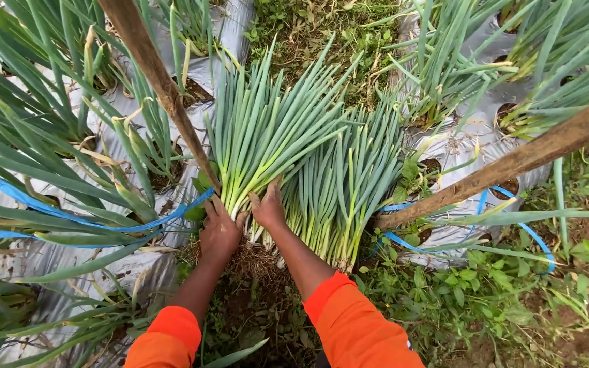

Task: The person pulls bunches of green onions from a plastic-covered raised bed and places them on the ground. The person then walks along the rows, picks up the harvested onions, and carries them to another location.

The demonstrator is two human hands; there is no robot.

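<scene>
A bundle of pulled green onions point(267, 129) lies on the ground between two planted beds, leaves fanned away from me, white stems and muddy roots point(257, 255) toward me. My left hand point(218, 232) grips the left side of the bundle at its white base. My right hand point(268, 206) presses on the stems just to the right of it. A second bundle of green onions point(349, 184) lies beside it on the right, touching it. Both arms wear orange sleeves.
Two wooden poles slant over the bundles, one pole point(161, 85) at the left and another pole point(512, 163) at the right. Blue strap point(69, 221) runs across the left bed. Silver plastic mulch point(458, 146) covers beds of growing onions on both sides. Weeds point(458, 300) at lower right.
</scene>
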